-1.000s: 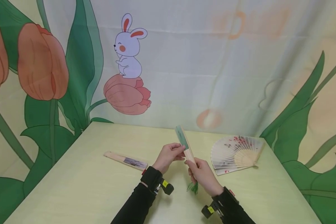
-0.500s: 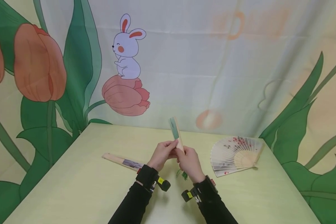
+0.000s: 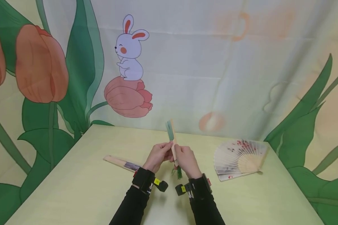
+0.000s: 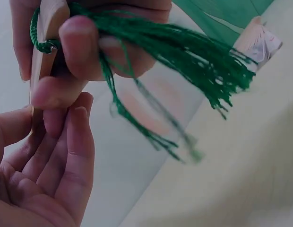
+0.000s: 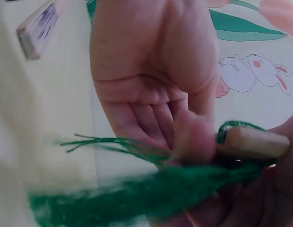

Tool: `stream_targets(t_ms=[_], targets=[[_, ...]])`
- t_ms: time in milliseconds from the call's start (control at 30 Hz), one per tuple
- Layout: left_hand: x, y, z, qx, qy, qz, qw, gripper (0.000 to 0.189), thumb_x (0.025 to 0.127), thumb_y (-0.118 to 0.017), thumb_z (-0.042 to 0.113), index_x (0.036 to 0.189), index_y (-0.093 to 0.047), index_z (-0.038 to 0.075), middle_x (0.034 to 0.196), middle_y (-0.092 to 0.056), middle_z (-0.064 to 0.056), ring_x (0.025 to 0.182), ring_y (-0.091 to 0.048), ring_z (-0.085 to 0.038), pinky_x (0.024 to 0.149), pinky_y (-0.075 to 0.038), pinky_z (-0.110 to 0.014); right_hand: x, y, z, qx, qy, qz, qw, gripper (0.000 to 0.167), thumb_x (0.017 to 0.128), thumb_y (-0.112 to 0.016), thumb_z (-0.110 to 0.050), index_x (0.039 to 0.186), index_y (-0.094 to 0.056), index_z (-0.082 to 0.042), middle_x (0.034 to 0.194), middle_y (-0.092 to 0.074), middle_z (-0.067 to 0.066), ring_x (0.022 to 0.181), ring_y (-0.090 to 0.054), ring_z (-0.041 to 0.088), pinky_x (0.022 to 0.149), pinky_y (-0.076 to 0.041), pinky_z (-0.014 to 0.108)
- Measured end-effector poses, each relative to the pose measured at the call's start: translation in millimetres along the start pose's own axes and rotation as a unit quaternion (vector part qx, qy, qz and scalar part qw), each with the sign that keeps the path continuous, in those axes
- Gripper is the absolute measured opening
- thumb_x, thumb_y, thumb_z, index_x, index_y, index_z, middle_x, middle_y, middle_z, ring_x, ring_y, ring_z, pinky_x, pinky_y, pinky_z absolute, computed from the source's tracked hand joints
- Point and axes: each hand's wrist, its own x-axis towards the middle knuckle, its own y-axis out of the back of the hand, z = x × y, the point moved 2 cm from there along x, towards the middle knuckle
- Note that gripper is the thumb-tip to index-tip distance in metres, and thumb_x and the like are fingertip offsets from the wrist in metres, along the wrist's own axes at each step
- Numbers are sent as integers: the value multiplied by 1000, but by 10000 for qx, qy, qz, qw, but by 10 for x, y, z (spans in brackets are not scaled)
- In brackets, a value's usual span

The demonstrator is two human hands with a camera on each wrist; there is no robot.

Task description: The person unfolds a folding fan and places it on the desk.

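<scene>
A folding fan (image 3: 171, 132) with a teal leaf and pale wooden ribs stands nearly upright between both hands, over the middle of the table. Its ribs are bunched together, with a slight gap at the top. My left hand (image 3: 159, 156) pinches it from the left, thumb on the front. From the other side my right hand (image 3: 187, 160) grips the lower ribs near the pivot end. A green tassel (image 4: 184, 52) hangs from a cord loop at that end, below the right hand's fingers. In the right wrist view the fan's wooden butt (image 5: 255, 142) shows beside the right thumb.
On the left lies a closed folding fan (image 3: 119, 161) with a dark printed leaf, partly behind the left wrist. A spread fan (image 3: 239, 159) with red blossoms rests at the right. A printed curtain (image 3: 180, 62) hangs behind the pale table (image 3: 73, 193).
Both hands have shifted left with the teal fan, the right hand farther, so they are closer together. The fan has turned to show more of its wooden edge.
</scene>
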Motion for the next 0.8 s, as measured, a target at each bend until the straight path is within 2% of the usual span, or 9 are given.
stream_targets(t_ms=[133,267,400,533,633,800], targets=[[16,-13,-33,-124,-3,-22,9999,39,107,-60,32,111,-73,-4,71,-66,1,62,-59,-8,65,-53,-20,17,21,13,-344,89,123,9993,48,112,-39,-25,88,-69,5,74,-68,18,48,-62,18,46,-45,25],[-16,-14,-49,-181,87,157,9997,37,108,-60,31,113,-74,-3,73,-69,1,63,-60,-8,67,-55,-20,13,12,43,-411,17,107,9991,48,113,-40,-26,89,-70,3,77,-69,18,54,-67,22,47,-45,24],[-55,-17,-53,-80,79,340,9994,37,109,-58,29,117,-73,-4,78,-72,0,68,-65,-7,68,-57,-20,-4,7,56,-514,75,74,9986,48,113,-41,-26,89,-71,3,73,-68,17,58,-71,31,46,-43,24],[-45,-44,-43,-81,-22,229,9997,39,111,-54,27,124,-70,-6,85,-74,0,74,-70,-6,72,-59,-20,-14,38,35,-669,246,278,9971,48,112,-41,-24,87,-72,3,65,-64,13,62,-72,38,43,-38,24],[-44,-56,-31,-62,9,221,9997,38,111,-54,24,125,-69,-7,86,-74,0,74,-71,-6,73,-60,-21,-17,52,25,-740,256,352,9963,49,112,-41,-23,84,-71,3,62,-64,10,57,-70,31,43,-36,24],[-53,-55,-15,98,9,436,9990,35,110,-56,22,119,-71,-8,82,-73,-1,71,-70,-7,73,-61,-23,-13,40,20,-880,265,348,9952,50,112,-41,-24,78,-68,3,58,-62,8,50,-65,18,42,-32,24]])
